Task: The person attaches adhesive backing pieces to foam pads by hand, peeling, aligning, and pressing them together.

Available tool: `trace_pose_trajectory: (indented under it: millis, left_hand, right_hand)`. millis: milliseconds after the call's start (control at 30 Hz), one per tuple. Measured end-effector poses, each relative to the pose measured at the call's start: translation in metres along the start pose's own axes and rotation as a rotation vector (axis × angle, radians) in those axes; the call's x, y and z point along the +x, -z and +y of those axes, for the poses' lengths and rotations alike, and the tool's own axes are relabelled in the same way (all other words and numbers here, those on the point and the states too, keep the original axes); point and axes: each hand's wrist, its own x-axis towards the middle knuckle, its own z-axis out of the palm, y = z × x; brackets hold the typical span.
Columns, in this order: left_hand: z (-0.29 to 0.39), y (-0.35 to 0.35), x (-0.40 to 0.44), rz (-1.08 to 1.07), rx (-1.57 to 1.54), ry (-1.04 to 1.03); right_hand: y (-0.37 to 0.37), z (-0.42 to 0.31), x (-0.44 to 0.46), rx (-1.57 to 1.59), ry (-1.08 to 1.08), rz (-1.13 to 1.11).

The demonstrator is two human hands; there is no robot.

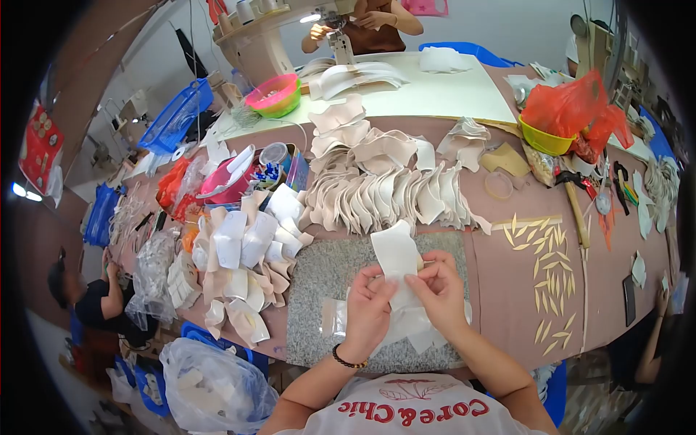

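Observation:
My left hand (370, 308) and my right hand (441, 291) hold a white, curved cut piece (395, 250) upright between them, fingers closed on its lower edges. It looks like leather or fabric; which, I cannot tell. Under my hands, more white sheet material (406, 322) lies over a grey speckled slab (315, 264), partly hidden by my fingers. Beyond the slab stand long rows of beige and white cut pieces (384, 196), overlapping one another. Left of the slab is a loose heap of similar pieces (257, 243).
To the right lie several small pale leaf-shaped strips (554, 268) and a hammer (576, 210). A yellow bowl (545, 138) with a red bag (565, 107) stands farther back. Pink basket (225, 181) at left. Across the table, a person (373, 29) works at a sewing machine (338, 36).

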Motion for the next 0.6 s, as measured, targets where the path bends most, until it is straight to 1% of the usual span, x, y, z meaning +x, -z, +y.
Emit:
trace_pose_trajectory:
  millis: [100,167,267,300,333,367,400,433,467,500,567,600]
  left_hand:
    - [-0.006,0.002,0.000,-0.008,-0.026,-0.015]
    - [-0.008,0.006,0.002,-0.005,-0.036,-0.025]
    - [-0.005,0.012,0.006,-0.044,0.025,-0.048]
    - [-0.003,0.015,0.007,-0.065,0.098,-0.053]
    - [0.000,0.018,0.008,-0.088,0.172,-0.062]
    - [0.002,0.021,0.008,-0.093,0.169,-0.076]
    - [0.004,0.025,0.010,-0.122,0.379,-0.140]
    - [0.007,0.026,0.012,-0.146,0.589,-0.205]
    - [0.013,0.028,0.011,-0.173,0.746,-0.200]
    - [0.019,0.026,0.009,-0.175,0.744,-0.214]
    - [0.030,0.023,0.004,-0.306,1.072,-0.321]
    - [0.031,0.027,0.004,-0.363,1.076,-0.396]
  right_hand:
    - [-0.004,0.001,-0.004,-0.028,0.036,-0.001]
    - [-0.008,0.007,-0.006,0.121,0.086,0.038]
    - [-0.004,0.009,-0.002,0.200,0.048,-0.026]
    - [0.000,0.006,-0.001,0.199,0.050,-0.033]
    - [0.006,0.000,0.002,0.011,0.072,-0.055]
    - [0.011,-0.007,0.005,-0.177,0.101,-0.076]
    - [0.013,-0.018,0.011,-0.180,0.126,-0.086]
    - [0.015,-0.029,0.013,-0.357,0.249,-0.085]
    - [0.018,-0.036,0.014,-0.531,0.359,-0.078]
    - [0.024,-0.038,0.018,-0.531,0.373,-0.081]
    - [0.038,-0.045,0.025,-0.381,-0.067,-0.440]
    - [0.041,-0.050,0.029,-0.382,-0.048,-0.443]
